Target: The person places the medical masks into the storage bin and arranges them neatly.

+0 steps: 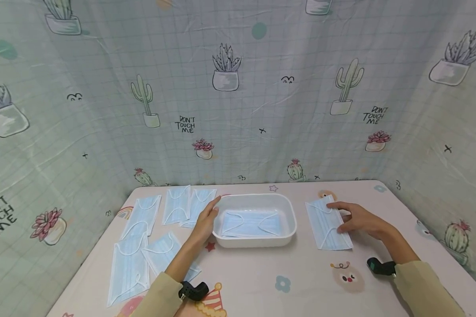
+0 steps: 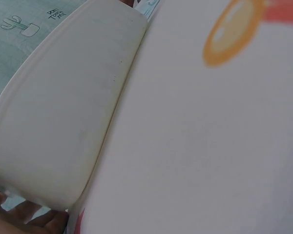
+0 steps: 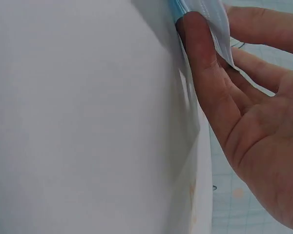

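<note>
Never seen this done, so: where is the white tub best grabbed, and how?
Probably grip the white tub by its rim at both short ends, coming from left and right; it's longer sideways, and the left hand holds its left end.

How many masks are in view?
7 visible: five masks left of the tub, one mask inside it, one mask in the right hand; others may lie hidden beneath.

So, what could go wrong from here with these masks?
The right hand holds its mask by one side, so it might slip or fold over. Some masks on the left overlap, so picking up one could drag another. The left hand is against the left end of the white tub; a push there might slide the tub along the table.
</note>
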Demonstrator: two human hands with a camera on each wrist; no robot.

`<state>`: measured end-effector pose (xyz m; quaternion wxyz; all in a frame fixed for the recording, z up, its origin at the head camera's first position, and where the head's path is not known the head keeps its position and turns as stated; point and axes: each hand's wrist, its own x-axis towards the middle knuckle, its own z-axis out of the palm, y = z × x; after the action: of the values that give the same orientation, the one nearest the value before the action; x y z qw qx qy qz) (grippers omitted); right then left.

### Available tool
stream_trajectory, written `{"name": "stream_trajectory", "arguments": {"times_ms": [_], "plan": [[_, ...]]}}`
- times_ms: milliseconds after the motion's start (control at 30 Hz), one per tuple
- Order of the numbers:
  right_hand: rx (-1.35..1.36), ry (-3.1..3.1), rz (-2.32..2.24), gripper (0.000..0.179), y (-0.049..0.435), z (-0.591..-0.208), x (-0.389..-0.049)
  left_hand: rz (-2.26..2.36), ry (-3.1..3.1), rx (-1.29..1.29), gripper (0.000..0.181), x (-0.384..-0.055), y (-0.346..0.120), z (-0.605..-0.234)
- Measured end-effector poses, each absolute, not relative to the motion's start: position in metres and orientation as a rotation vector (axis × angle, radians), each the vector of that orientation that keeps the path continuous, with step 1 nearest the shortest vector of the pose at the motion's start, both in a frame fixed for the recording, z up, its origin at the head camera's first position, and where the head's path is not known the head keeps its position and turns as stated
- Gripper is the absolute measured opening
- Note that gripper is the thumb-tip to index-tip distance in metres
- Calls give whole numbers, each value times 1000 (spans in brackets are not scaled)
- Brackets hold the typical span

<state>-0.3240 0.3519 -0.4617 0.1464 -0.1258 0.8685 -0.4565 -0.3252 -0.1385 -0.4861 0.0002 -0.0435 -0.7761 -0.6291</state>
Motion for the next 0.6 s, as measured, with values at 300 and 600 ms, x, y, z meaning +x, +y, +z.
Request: {"name": "stream_trajectory", "arguments": {"times_ms": [300, 600], "plan": [[-424, 2588, -1247, 73, 350, -465, -327, -1965, -2456, -132, 48, -324, -139, -485], [-428, 2625, -1234, 68, 348, -465, -325, -1980, -2446, -130, 48, -323, -139, -484]]}}
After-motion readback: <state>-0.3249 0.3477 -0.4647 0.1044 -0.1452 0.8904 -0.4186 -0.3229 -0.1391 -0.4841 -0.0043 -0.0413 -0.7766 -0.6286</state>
